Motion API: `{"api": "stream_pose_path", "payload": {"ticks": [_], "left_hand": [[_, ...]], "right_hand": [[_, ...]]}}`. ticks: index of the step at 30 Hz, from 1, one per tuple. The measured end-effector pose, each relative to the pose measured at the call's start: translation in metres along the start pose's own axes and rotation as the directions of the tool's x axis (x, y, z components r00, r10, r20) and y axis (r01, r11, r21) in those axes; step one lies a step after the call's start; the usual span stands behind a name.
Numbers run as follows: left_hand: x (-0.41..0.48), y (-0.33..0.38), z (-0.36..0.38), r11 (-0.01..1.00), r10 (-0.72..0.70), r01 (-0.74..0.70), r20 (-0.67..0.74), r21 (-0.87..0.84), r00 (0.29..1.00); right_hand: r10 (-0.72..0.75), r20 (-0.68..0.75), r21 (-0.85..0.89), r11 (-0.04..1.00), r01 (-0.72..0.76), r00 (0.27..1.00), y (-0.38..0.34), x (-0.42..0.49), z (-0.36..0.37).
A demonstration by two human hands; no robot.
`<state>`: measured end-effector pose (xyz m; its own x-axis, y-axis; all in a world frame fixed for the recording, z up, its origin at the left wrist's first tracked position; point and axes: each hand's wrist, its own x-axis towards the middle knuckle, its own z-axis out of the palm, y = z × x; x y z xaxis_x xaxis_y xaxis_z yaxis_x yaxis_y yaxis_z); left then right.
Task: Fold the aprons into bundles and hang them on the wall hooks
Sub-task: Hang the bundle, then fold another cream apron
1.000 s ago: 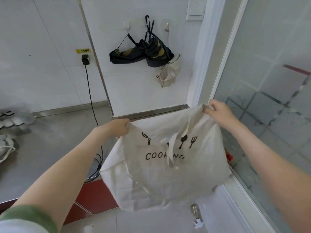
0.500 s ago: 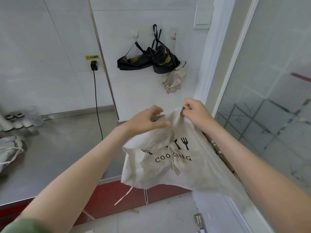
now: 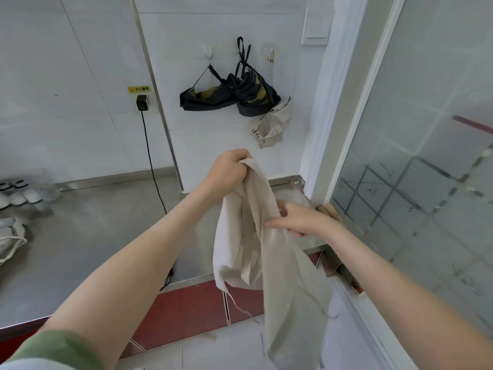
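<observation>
While the left hand is raised above the steel counter, it clamps the gathered top edge of the beige apron in a closed fist, evidently so that the cloth hangs as one long column under its own weight rather than spreading. Below it, the right hand lies against the middle of that column with the forefinger straight and the thumb lifted. No closed grip is visible, and the placement suggests it is there to steady or gather the hanging fabric for the next fold. Apron location: in the air in front of the person, upper end in the left fist, lower end trailing past the counter edge toward the floor tiles, one tie dangling loose. Folding is judged incomplete; the cloth is drawn together lengthwise at most and is not yet a bundle. On the wall hooks two dark bundles and one beige bundle already hang by their straps, the beige one from the right-hand hook. A further pale cloth lies at the counter's left edge, apparently awaiting the same treatment.
</observation>
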<state>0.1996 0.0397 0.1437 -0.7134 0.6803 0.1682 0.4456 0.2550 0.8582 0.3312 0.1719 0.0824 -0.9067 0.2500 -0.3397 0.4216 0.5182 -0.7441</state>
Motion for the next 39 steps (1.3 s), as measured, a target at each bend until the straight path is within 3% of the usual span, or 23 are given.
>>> {"api": "stream_pose_path", "payload": {"ticks": [5, 9, 12, 15, 17, 20, 22, 26, 28, 31, 33, 35, 39], "left_hand": [[-0.005, 0.001, -0.013, 1.0, -0.004, 0.003, -0.051, -0.019, 0.999], [-0.009, -0.011, -0.027, 0.99, -0.001, 0.004, -0.027, 0.14, 1.0], [-0.011, -0.023, -0.039, 0.922, -0.065, -0.001, 0.157, 0.388, 0.985], [-0.016, -0.037, -0.047, 0.756, -0.162, -0.048, 0.257, 0.653, 0.953], [-0.015, -0.043, -0.049, 0.726, -0.123, -0.087, 0.253, 0.682, 0.959], [-0.011, -0.041, -0.053, 0.776, -0.031, -0.103, 0.202, 0.622, 0.979], [-0.01, -0.037, -0.059, 0.812, 0.025, -0.118, 0.168, 0.572, 0.985], [-0.012, -0.032, -0.069, 0.847, 0.046, -0.11, 0.134, 0.521, 0.99], [-0.013, -0.036, -0.073, 0.832, -0.039, -0.053, 0.154, 0.551, 0.987], [-0.013, -0.054, -0.081, 0.666, -0.248, -0.01, 0.234, 0.746, 0.94], [-0.013, -0.067, -0.086, 0.53, -0.334, -0.009, 0.219, 0.848, 0.917], [-0.008, -0.074, -0.09, 0.476, -0.321, 0.05, 0.121, 0.878, 0.939], [0.007, -0.048, -0.1, 0.568, -0.066, 0.239, -0.245, 0.788, 0.967]], "right_hand": [[0.053, -0.107, 0.124, 0.991, -0.039, 0.993, 0.002, 0.008, 0.014], [0.072, -0.27, 0.375, 0.927, 0.036, 0.96, 0.0, 0.018, 0.006], [-0.028, -0.428, 0.207, 0.97, 0.128, 0.903, -0.003, 0.024, -0.007], [-0.137, -0.311, -0.116, 0.988, 0.106, 0.941, -0.002, 0.022, -0.016], [-0.102, -0.187, -0.323, 0.946, 0.037, 0.977, 0.003, 0.024, -0.012], [0.086, -0.125, -0.362, 0.923, -0.127, 0.988, 0.019, 0.029, 0.0], [0.208, -0.151, -0.287, 0.926, -0.244, 0.966, 0.033, 0.031, 0.005], [0.372, -0.152, 0.139, 0.925, -0.353, 0.916, 0.043, 0.037, 0.006], [0.387, -0.171, 0.406, 0.865, -0.293, 0.906, 0.036, 0.042, 0.001], [0.289, -0.273, 0.626, 0.777, -0.058, 0.918, 0.017, 0.05, -0.018], [0.187, -0.372, 0.607, 0.79, 0.085, 0.909, 0.004, 0.057, -0.033], [0.063, -0.459, 0.504, 0.84, 0.202, 0.886, -0.014, 0.061, -0.047], [-0.194, -0.654, 0.261, 0.849, 0.459, 0.731, -0.056, 0.049, -0.076]]}}
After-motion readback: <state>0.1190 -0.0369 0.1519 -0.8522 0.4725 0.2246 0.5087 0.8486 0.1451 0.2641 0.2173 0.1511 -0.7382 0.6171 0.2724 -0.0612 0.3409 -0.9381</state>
